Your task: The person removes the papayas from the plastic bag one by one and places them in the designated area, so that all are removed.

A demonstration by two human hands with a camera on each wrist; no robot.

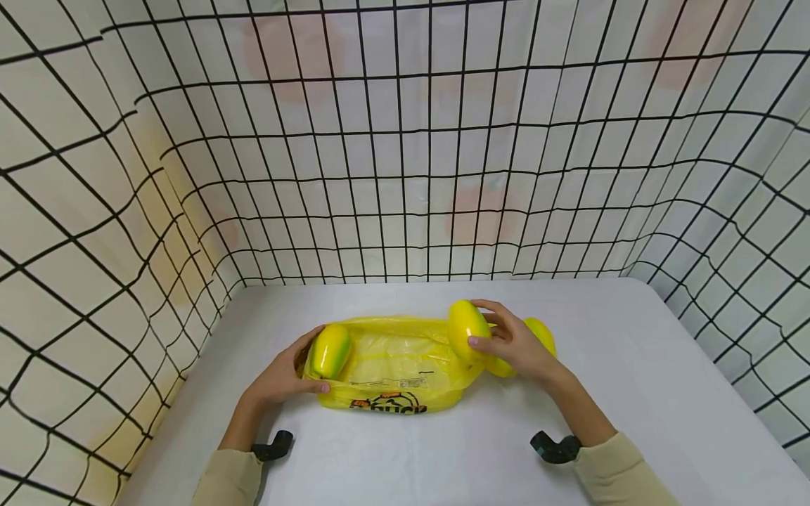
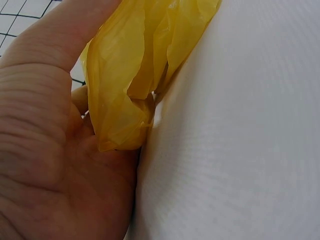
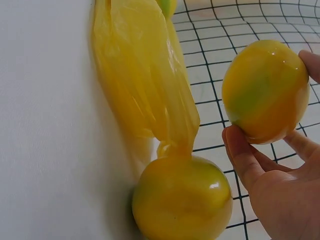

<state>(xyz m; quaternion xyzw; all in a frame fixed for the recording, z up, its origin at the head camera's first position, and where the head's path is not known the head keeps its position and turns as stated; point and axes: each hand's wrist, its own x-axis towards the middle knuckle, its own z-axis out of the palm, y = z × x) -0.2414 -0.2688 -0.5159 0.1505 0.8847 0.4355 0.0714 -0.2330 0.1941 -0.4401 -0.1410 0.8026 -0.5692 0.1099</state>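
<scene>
A yellow plastic bag (image 1: 405, 351) with dark printing lies on its side on the table. My left hand (image 1: 278, 376) holds its left end, thumb on the near edge; the left wrist view shows the crumpled film (image 2: 120, 90) between thumb and fingers. By these fingers, a glossy yellow-green mango (image 1: 332, 351) sits at the bag's left end. Above the bag's right end, my right hand (image 1: 515, 344) grips a second mango (image 1: 467, 327) between thumb and fingers, raised off the table in the right wrist view. Behind that hand, partly hidden, another mango (image 3: 182, 200) rests on the table beside the bag.
The white table (image 1: 405, 457) is enclosed at the back and sides by a black wire grid (image 1: 430, 147) with pale sheeting behind it. Dark wrist-worn devices (image 1: 555, 448) sit at both wrists, beside beige sleeves (image 1: 623, 471).
</scene>
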